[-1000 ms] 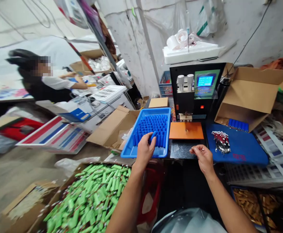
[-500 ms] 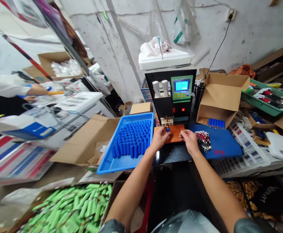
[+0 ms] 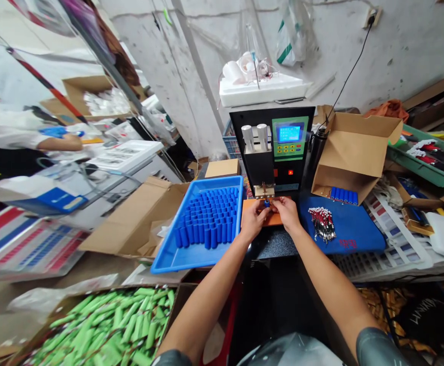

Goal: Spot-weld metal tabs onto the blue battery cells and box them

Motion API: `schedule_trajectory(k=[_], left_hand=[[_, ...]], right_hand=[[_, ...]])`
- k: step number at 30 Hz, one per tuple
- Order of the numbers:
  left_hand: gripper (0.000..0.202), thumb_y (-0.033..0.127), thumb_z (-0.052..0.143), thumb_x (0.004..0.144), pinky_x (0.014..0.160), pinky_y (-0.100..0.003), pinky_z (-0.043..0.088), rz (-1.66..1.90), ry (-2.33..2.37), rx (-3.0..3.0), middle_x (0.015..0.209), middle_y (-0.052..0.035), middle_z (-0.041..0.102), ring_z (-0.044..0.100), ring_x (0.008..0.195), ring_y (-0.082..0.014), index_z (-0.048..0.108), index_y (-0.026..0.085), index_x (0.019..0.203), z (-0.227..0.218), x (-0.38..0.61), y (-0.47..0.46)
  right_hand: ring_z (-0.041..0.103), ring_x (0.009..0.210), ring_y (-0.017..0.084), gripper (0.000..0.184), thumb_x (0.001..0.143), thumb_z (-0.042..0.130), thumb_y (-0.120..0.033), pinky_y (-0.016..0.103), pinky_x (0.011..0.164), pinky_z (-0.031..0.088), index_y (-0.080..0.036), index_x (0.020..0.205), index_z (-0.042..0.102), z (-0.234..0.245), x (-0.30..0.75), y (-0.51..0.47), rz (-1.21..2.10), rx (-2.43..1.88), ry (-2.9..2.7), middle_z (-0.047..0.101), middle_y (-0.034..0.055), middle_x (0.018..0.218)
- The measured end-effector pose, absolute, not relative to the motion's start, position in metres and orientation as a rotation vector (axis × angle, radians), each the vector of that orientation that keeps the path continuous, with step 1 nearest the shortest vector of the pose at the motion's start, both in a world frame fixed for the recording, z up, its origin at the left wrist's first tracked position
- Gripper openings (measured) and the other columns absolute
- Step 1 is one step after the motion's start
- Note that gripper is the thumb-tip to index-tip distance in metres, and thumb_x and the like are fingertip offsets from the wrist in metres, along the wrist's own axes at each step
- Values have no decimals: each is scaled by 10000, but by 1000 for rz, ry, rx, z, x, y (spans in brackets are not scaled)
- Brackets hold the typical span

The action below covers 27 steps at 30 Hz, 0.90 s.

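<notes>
My left hand (image 3: 253,217) pinches a small blue cylindrical cell (image 3: 266,203) upright on the orange plate (image 3: 274,218), under the tip of the black welding machine (image 3: 273,147). My right hand (image 3: 286,211) is closed beside it, fingertips pressed at the top of the cell; what they hold is too small to name. A blue tray (image 3: 176,256) with several upright blue cells stands just left of my left hand. A pile of small red-and-white wired parts (image 3: 322,222) lies on the blue mat (image 3: 359,231) to the right.
An open cardboard box (image 3: 353,147) with blue cells (image 3: 343,195) inside stands right of the machine. A box of green cells (image 3: 119,325) sits low at the left. A person works at a bench (image 3: 27,137) far left. Cardboard, trays and clutter line both sides.
My left hand left the blue tray with a cell and carried it to the orange plate. My right hand moved up to meet it under the machine tip.
</notes>
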State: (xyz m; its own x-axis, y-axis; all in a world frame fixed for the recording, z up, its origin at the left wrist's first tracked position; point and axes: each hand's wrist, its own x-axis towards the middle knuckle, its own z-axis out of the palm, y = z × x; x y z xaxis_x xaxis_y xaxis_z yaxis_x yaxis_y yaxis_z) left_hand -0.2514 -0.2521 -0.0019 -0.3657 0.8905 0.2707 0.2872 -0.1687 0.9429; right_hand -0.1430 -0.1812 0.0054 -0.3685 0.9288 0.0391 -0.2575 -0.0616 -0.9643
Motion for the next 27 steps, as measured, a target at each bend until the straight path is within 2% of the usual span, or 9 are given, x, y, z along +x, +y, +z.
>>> schedule_trajectory(k=[7, 15, 27], left_hand=[[260, 295, 616, 841, 630, -246, 466, 1597, 1558, 1322, 843, -41, 690, 603, 674, -138, 645, 151, 1056, -3, -251, -252], [259, 288, 617, 849, 768, -285, 493, 1599, 1555, 1351, 911, -54, 694, 641, 813, -167, 644, 159, 1072, -9, -253, -251], [286, 293, 607, 852, 781, -287, 486, 1582, 1563, 1360, 975, -73, 702, 640, 858, -183, 643, 146, 1094, -5, -253, -251]], right_hand=[[605, 659, 182, 225, 696, 663, -396, 282, 621, 482, -175, 734, 651, 0, -146, -178, 1481, -799, -1372, 671, 31, 720], [632, 686, 206, 218, 753, 623, -394, 291, 630, 496, -178, 738, 655, -1, -145, -175, 1333, -873, -1506, 688, 47, 728], [640, 719, 222, 203, 748, 647, -381, 295, 643, 497, -181, 754, 683, 1, -146, -176, 1307, -926, -1514, 703, 52, 741]])
